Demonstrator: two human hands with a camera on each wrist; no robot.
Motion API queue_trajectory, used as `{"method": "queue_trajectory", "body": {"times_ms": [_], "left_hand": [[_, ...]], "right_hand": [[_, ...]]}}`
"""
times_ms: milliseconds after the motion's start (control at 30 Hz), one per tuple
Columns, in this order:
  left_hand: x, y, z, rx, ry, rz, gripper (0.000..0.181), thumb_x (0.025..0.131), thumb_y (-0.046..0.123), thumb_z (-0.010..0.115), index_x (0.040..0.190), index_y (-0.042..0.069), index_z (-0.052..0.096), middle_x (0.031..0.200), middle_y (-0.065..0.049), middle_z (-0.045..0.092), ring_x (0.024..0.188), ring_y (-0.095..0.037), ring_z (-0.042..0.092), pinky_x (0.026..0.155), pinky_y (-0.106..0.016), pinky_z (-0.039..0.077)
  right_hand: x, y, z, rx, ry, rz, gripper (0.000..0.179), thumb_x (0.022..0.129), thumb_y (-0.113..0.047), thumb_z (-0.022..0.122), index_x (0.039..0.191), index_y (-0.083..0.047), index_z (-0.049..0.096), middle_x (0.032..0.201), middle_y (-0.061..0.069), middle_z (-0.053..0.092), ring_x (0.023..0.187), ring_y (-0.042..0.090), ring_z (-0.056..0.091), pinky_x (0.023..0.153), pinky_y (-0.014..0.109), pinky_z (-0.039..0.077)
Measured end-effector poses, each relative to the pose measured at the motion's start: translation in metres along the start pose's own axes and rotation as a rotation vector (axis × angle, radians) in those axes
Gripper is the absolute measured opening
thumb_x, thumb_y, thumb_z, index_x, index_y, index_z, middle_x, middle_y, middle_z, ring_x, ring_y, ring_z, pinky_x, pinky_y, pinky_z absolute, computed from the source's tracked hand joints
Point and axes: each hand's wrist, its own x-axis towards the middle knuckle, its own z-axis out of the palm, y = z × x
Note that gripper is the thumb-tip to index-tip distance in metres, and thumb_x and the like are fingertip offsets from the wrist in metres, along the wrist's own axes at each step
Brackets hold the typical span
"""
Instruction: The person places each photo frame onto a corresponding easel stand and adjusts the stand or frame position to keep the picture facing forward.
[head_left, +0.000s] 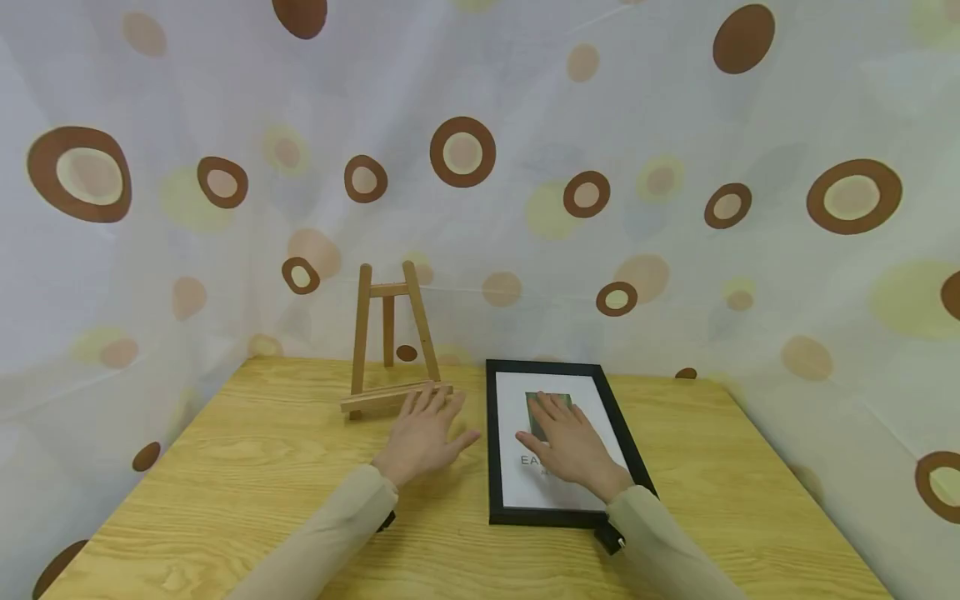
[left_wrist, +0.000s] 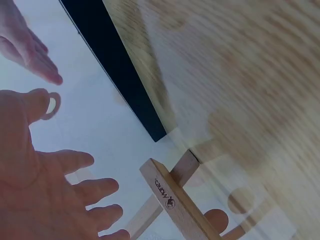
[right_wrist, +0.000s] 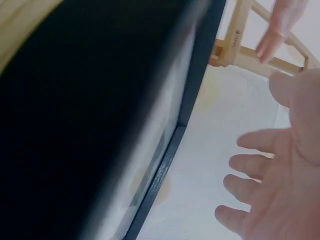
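A small wooden easel (head_left: 362, 333) stands at the back left of the table, its ledge toward me. My left hand (head_left: 422, 435) is spread palm down just in front of that ledge, its fingertips overlapping the ledge's right end in the head view. To the right lies a black picture frame (head_left: 493, 450) holding a white print with a dark green picture and lettering. Over the print hovers my right hand (head_left: 570, 443), fingers spread, covering part of the picture and letters. In the left wrist view the easel's ledge (left_wrist: 180, 200) bears a printed mark. Both hands hold nothing.
The wooden table (head_left: 247, 467) ends at the back and sides against a white curtain (head_left: 510, 75) with brown and beige dots. A small black device (head_left: 609, 537) sits under the right wrist, by the frame's near edge.
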Motion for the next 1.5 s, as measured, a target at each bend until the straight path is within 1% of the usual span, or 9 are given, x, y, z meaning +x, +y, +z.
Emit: {"method": "queue_trajectory", "body": {"times_ms": [333,567,733,833,967,1067,1200,1333,1500], "left_hand": [[0.003,0.008,-0.001,-0.133,0.060,-0.001,0.065,0.100,0.048,0.051,0.145,0.002,0.045,0.145,-0.023,0.048,0.136,-0.039,0.044,0.115,-0.053,0.034],[0.002,0.015,0.000,-0.320,0.019,-0.042,0.063,0.099,0.038,0.057,0.143,-0.005,0.044,0.143,-0.024,0.050,0.130,-0.037,0.051,0.106,-0.050,0.046],[0.001,0.016,0.004,-0.447,-0.031,-0.046,0.059,0.097,0.035,0.060,0.138,-0.007,0.049,0.139,-0.025,0.054,0.127,-0.039,0.053,0.105,-0.051,0.046],[0.000,0.016,0.006,-0.517,-0.067,-0.043,0.051,0.097,0.035,0.061,0.126,-0.006,0.059,0.131,-0.024,0.060,0.121,-0.039,0.057,0.101,-0.053,0.048],[0.002,0.016,0.010,-0.587,-0.083,-0.031,0.031,0.097,0.032,0.060,0.089,0.002,0.062,0.112,-0.020,0.068,0.106,-0.035,0.064,0.091,-0.052,0.052],[0.003,0.015,0.011,-0.645,-0.103,-0.054,0.031,0.098,0.030,0.060,0.096,-0.001,0.064,0.116,-0.021,0.066,0.110,-0.036,0.062,0.094,-0.053,0.051],[0.006,0.014,0.011,-0.779,-0.149,-0.108,0.050,0.098,0.027,0.060,0.130,-0.011,0.054,0.130,-0.026,0.059,0.116,-0.037,0.060,0.098,-0.052,0.050],[0.009,0.013,0.014,-0.968,-0.185,-0.136,0.051,0.099,0.022,0.060,0.133,-0.015,0.048,0.128,-0.028,0.059,0.109,-0.035,0.064,0.094,-0.045,0.054],[0.009,0.010,0.017,-1.192,-0.263,-0.202,0.047,0.099,0.011,0.056,0.132,-0.019,0.045,0.128,-0.030,0.058,0.111,-0.037,0.064,0.094,-0.041,0.056]], "right_hand": [[0.000,0.006,-0.002,0.209,0.053,0.048,0.058,0.100,-0.036,0.056,0.142,0.002,0.047,0.144,0.021,0.051,0.132,0.039,0.049,0.109,0.055,0.040],[-0.006,0.019,-0.008,0.368,0.057,0.094,0.050,0.098,-0.030,0.060,0.137,0.001,0.055,0.136,0.019,0.059,0.112,0.036,0.063,0.095,0.052,0.052],[-0.010,0.030,-0.010,0.416,0.051,0.143,0.048,0.096,-0.028,0.063,0.134,0.001,0.058,0.132,0.018,0.062,0.116,0.035,0.062,0.098,0.052,0.050],[-0.013,0.038,-0.011,0.472,0.024,0.197,0.046,0.096,-0.026,0.064,0.133,0.000,0.059,0.131,0.017,0.063,0.117,0.033,0.062,0.097,0.050,0.052],[-0.018,0.049,-0.013,0.622,-0.047,0.267,0.043,0.096,-0.018,0.064,0.132,0.004,0.058,0.128,0.020,0.064,0.113,0.032,0.064,0.089,0.041,0.057],[-0.021,0.059,-0.018,0.778,-0.111,0.285,0.044,0.096,-0.013,0.063,0.132,0.010,0.054,0.128,0.027,0.061,0.110,0.031,0.065,0.086,0.037,0.059],[-0.026,0.081,-0.020,0.932,-0.157,0.312,0.050,0.097,-0.012,0.061,0.137,0.015,0.046,0.131,0.032,0.057,0.110,0.030,0.066,0.089,0.038,0.058],[-0.033,0.103,-0.018,0.984,-0.157,0.380,0.051,0.098,-0.013,0.060,0.139,0.014,0.043,0.132,0.031,0.057,0.105,0.025,0.068,0.088,0.036,0.058],[-0.045,0.120,-0.020,1.054,-0.156,0.402,0.057,0.098,-0.014,0.060,0.140,0.017,0.038,0.132,0.029,0.057,0.101,0.013,0.068,0.087,0.030,0.058]]}}
